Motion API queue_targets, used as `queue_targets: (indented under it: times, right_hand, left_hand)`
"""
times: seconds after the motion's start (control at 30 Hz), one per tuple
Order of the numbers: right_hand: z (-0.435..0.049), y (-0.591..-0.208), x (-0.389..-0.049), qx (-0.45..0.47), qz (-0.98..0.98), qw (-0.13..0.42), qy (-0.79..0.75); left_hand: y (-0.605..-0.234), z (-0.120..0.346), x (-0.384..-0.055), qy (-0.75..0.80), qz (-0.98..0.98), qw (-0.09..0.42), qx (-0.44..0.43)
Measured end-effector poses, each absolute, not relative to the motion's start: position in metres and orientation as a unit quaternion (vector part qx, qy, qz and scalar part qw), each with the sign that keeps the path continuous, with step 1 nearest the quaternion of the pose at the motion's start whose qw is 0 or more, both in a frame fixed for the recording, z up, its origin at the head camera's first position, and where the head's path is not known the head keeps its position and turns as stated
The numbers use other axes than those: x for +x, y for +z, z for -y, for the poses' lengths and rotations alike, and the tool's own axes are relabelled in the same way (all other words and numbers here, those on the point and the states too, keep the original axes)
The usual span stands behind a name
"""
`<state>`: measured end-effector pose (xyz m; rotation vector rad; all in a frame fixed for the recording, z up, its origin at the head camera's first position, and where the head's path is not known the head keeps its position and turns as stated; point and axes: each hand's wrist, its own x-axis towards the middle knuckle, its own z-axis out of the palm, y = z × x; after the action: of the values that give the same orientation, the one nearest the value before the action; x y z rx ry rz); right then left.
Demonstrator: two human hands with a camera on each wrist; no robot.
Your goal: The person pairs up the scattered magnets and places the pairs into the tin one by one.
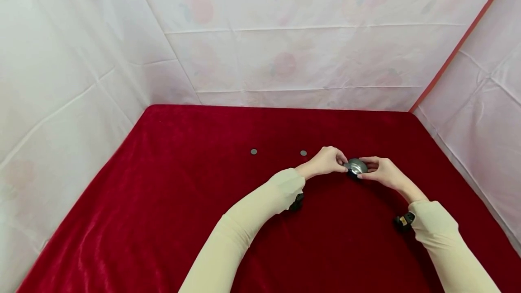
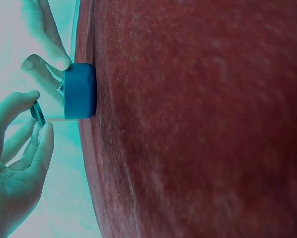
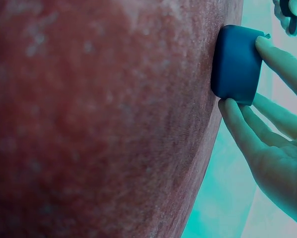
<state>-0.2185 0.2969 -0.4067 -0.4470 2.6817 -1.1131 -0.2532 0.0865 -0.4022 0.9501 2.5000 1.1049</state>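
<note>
Head view first. There's a small dark pot (image 1: 357, 167) with a shiny, metal-looking top, sitting on a red-cloth desk (image 1: 183, 184), so I'll use that as the landmark. Right grip (image 1: 384, 173) is on the right of the pot, thumb on the near side, fingers on the far side. My guess is that it's bracing the pot, since a small thing like that could skid on soft cloth. Left grip (image 1: 329, 161) is just left of the pot, pinching a little flat piece (image 1: 346, 165) right by its edge. Two gray discs (image 1: 254, 151) (image 1: 303, 153) lie flat left of the pot, one near-ish, the other well apart; can't tell why they're spaced like that.

Left wrist view: everything's sideways here. The flat piece is pinched between thumb and fingertips, a bit above the pot's rim and off to one side, not touching it. Held by the edge like that, its faces stay mostly uncovered, probably handy for tilting it.

Right wrist view: the pot looks blue here, base down on the cloth. Thumb presses near its rim, fingers against the opposite wall, so it's pinched from two sides, which I reckon keeps the top free.
</note>
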Motion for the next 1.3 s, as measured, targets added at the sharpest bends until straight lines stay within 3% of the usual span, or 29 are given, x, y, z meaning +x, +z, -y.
queue_targets:
  times: [0.37,1.3]
  right_hand:
    - [-0.299,-0.406,-0.219,-0.153,-0.905,0.104,-0.383]
    - [-0.299,-0.407,-0.22,-0.158,-0.904,0.103,-0.383]
  left_hand:
    - [-0.409,-0.106,-0.255,0.395,-0.86,0.107,0.306]
    - [-0.413,-0.121,-0.255,0.43,-0.857,0.123,0.257]
